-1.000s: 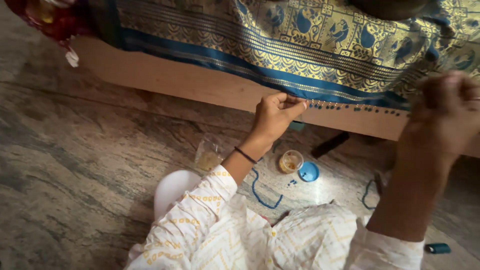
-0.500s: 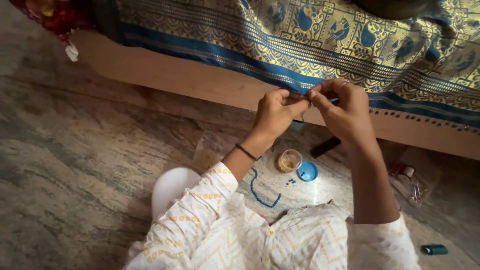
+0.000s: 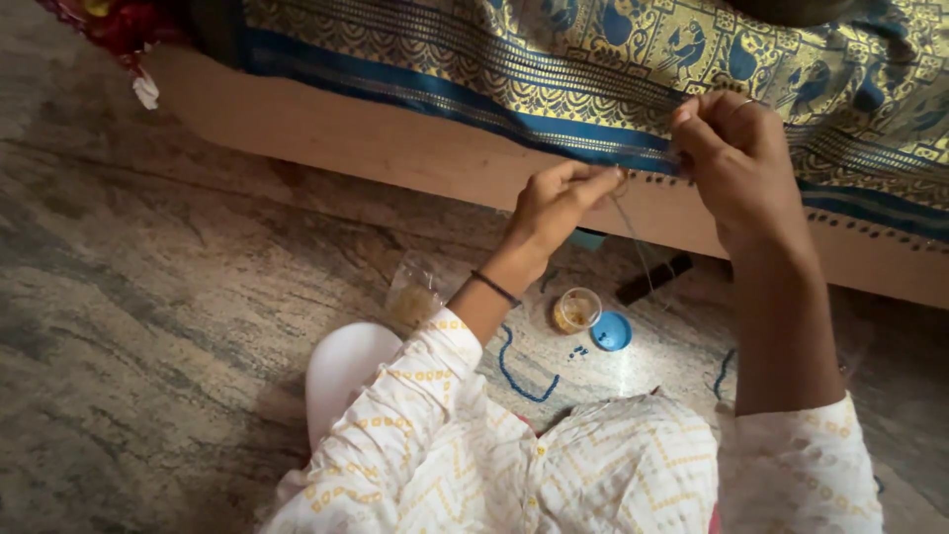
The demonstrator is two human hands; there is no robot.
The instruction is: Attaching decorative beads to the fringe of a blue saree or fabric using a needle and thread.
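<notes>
While both hands work the sari border (image 3: 593, 133), I judge beading underway: left hand (image 3: 559, 203) pinches the edge, right hand (image 3: 736, 158) grips thread (image 3: 633, 237); next pull needs steady tension.

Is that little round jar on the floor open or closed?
Open: the small jar stands upright without a top, and its blue lid lies beside it.
</notes>
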